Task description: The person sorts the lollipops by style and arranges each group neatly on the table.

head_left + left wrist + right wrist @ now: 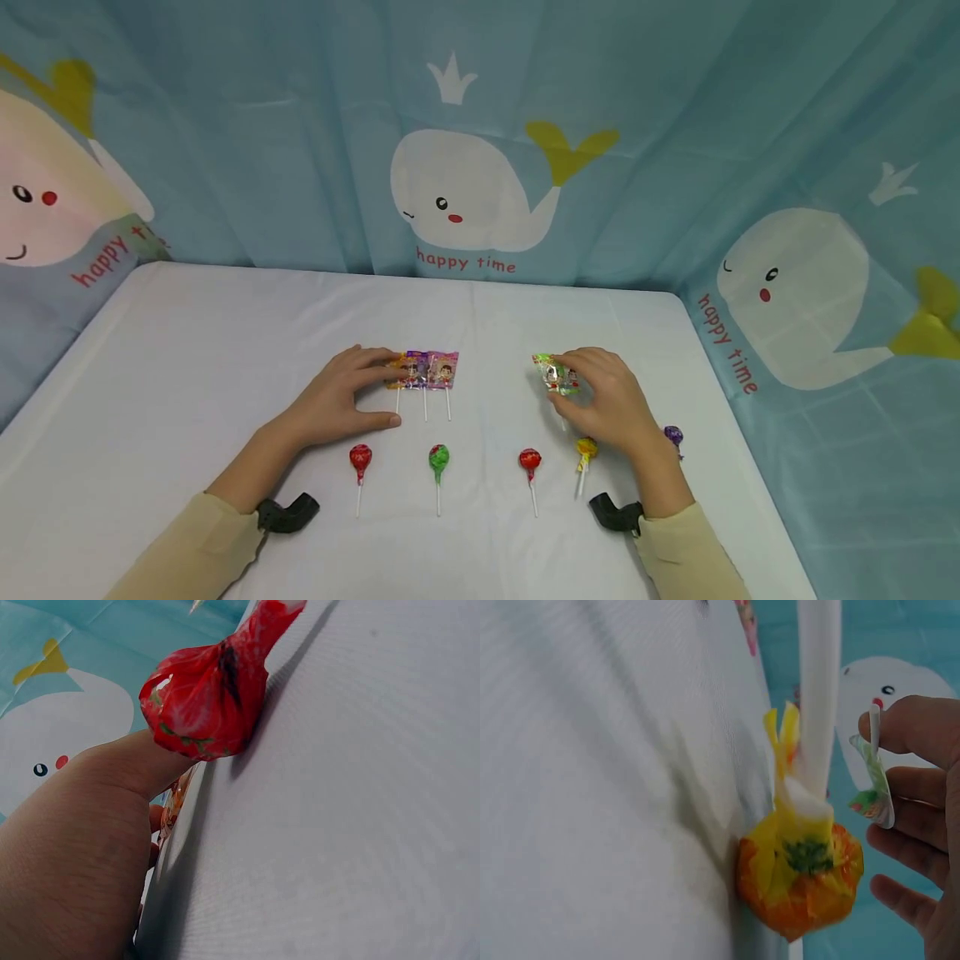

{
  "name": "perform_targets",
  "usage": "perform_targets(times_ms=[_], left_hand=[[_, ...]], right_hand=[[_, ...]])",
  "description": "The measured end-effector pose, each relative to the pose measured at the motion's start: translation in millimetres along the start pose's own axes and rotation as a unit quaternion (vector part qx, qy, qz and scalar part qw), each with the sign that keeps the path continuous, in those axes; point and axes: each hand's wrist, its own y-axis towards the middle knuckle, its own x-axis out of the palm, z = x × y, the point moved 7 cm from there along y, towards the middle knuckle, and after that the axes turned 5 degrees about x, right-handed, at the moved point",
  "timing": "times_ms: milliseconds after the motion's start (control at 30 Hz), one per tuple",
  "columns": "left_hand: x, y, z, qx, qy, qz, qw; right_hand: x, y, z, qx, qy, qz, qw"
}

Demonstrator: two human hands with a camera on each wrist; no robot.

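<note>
My left hand point(339, 402) lies at the left end of a row of flat lollipops point(444, 369) in orange, purple and pink wrappers. Its fingers reach over the orange one, while the thumb stretches out beside the sticks. To the right, my right hand point(606, 398) pinches a flat lollipop in a clear and green wrapper point(553, 372). In the right wrist view this flat lollipop point(873, 780) is held up off the white cloth, its short white stick by the thumb. My left hand point(82, 825) partly hides the row in the left wrist view.
Nearer me lie round lollipops: a red one point(361, 458), a green one point(438, 458), another red one point(529, 460) and a yellow one point(587, 450). A purple one point(673, 434) lies beyond my right wrist. A blue whale-print curtain point(300, 167) borders the white table point(225, 333).
</note>
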Motion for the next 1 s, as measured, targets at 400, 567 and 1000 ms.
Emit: perform_targets(times_ms=[400, 567, 1000], left_hand=[[1.5, -0.6, -0.6, -0.010, -0.006, -0.004, 0.9999], [1.7, 0.5, 0.8, -0.005, -0.002, -0.002, 1.0000], [1.0, 0.1, -0.2, -0.012, 0.004, -0.012, 0.9999]], right_hand=[[10, 12, -5, 0.000, 0.003, 0.004, 1.000], [11, 16, -6, 0.013, 0.001, 0.005, 1.000], [19, 31, -16, 0.019, 0.031, 0.014, 0.999]])
